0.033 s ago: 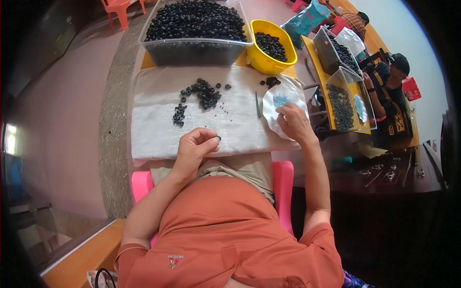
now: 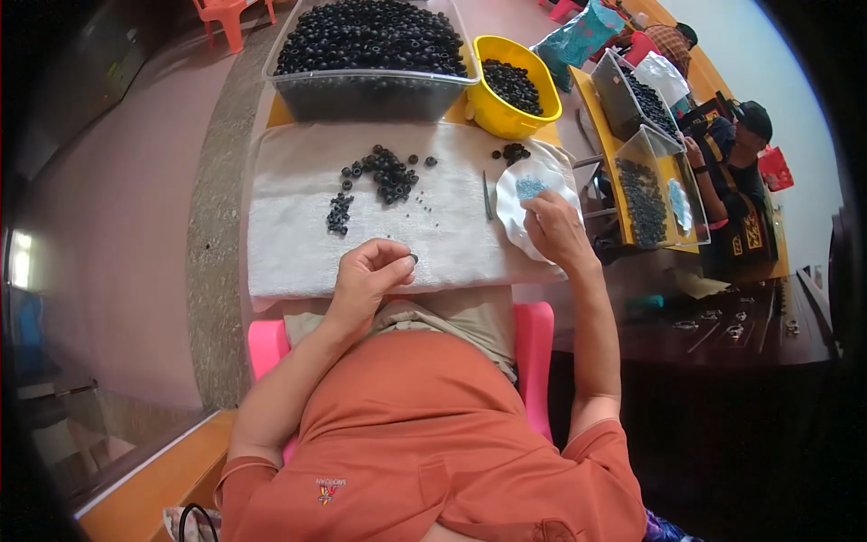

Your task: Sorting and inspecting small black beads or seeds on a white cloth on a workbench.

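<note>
My left hand (image 2: 366,275) is closed above the near edge of the white cloth (image 2: 289,217), pinching a small black bead (image 2: 414,258) between thumb and forefinger. Over the white wavy-edged plate (image 2: 515,230), my right hand (image 2: 557,228) has its fingertips together beside a little heap of tiny light blue pieces (image 2: 529,188). Whatever those fingertips may hold is hidden. Larger black beads (image 2: 394,176) lie piled mid-cloth, with a smaller heap of little black beads (image 2: 338,215) to their left. Slim dark tweezers (image 2: 488,195) rest left of the plate.
Behind the cloth stand a clear bin (image 2: 370,95) full of black beads and a yellow basin (image 2: 515,113) of them. A few dark beads (image 2: 516,153) sit behind the plate. At right, a person (image 2: 736,149) works by more clear bins (image 2: 643,203).
</note>
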### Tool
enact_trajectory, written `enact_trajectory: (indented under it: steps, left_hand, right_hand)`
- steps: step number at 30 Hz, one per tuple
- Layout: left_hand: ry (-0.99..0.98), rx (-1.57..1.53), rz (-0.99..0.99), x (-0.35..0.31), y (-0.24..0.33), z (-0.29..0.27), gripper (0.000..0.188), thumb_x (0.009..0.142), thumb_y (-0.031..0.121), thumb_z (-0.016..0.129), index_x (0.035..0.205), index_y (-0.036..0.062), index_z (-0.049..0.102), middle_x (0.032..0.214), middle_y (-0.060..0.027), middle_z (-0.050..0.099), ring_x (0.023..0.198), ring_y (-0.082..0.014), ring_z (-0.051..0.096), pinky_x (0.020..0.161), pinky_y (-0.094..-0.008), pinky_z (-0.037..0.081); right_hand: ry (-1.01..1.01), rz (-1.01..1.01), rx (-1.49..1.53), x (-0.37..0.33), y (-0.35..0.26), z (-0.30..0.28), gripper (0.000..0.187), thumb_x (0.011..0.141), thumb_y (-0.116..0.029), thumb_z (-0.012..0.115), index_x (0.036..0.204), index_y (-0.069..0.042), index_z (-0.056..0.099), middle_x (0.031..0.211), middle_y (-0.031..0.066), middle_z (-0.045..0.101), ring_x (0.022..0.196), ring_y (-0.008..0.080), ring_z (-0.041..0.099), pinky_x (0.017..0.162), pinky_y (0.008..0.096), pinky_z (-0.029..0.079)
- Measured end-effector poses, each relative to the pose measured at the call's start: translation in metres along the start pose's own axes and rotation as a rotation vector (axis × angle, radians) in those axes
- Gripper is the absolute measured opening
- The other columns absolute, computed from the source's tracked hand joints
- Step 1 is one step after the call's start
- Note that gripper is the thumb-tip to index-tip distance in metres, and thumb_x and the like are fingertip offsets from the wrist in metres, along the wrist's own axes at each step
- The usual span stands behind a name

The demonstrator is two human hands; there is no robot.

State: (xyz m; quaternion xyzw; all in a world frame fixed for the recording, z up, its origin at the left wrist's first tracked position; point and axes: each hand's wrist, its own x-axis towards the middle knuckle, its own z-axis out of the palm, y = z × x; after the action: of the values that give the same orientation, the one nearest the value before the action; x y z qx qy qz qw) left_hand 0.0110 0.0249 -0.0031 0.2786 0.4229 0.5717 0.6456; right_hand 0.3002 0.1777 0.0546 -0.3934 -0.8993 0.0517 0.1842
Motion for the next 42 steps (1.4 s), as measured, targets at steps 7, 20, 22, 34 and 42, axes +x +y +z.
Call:
enact_trajectory:
  steps: [7,20,22,34,42]
  left_hand:
    - [-0.014,0.001,0.008,0.002,-0.001,-0.001,0.013,0.09,0.009,0.067,0.101,0.0029,0.063,0.088,-0.0032,0.065,0.077,-0.0115,0.064,0.074,-0.0259,0.056]
    - [-0.112,-0.063,0.039,0.0,0.004,-0.002,0.014,0.09,0.006,0.067,0.102,0.0024,0.063,0.091,-0.0047,0.068,0.08,-0.0094,0.065,0.074,-0.0233,0.055]
    - [-0.099,-0.063,0.014,-0.001,0.004,-0.003,0.014,0.089,0.005,0.067,0.102,0.0017,0.063,0.091,-0.005,0.068,0.081,-0.0096,0.065,0.073,-0.0228,0.054]
    - [-0.12,-0.053,-0.024,-0.002,0.009,-0.004,0.012,0.089,0.003,0.066,0.1,-0.0005,0.062,0.093,-0.0067,0.068,0.084,-0.0119,0.065,0.077,-0.0261,0.055]
    - [-0.108,-0.059,-0.019,-0.002,0.01,-0.002,0.015,0.087,0.009,0.07,0.099,0.0035,0.063,0.087,-0.0003,0.066,0.073,-0.004,0.059,0.058,-0.0168,0.042]
  right_hand:
    - [0.14,0.026,0.295,0.004,-0.034,0.015,0.009,0.089,0.001,0.057,0.098,0.0,0.06,0.087,0.0126,0.059,0.073,0.0222,0.062,0.065,0.0328,0.049]
    - [-0.357,0.321,1.467,0.012,-0.111,0.067,0.01,0.089,-0.001,0.066,0.097,0.005,0.066,0.087,0.0056,0.068,0.075,0.0101,0.065,0.067,0.0228,0.054]
    - [-0.384,0.326,1.487,0.013,-0.11,0.068,0.009,0.089,-0.001,0.067,0.096,0.005,0.067,0.086,0.0056,0.068,0.075,0.0101,0.065,0.067,0.0228,0.054]
    - [-0.467,0.537,1.547,0.013,-0.11,0.064,0.015,0.088,-0.009,0.071,0.093,0.004,0.067,0.079,0.0056,0.066,0.071,0.0118,0.064,0.064,0.0257,0.057]
    - [-0.457,0.534,1.559,0.012,-0.11,0.064,0.019,0.087,-0.013,0.073,0.092,0.004,0.067,0.078,0.0062,0.066,0.071,0.0131,0.065,0.064,0.0266,0.059]
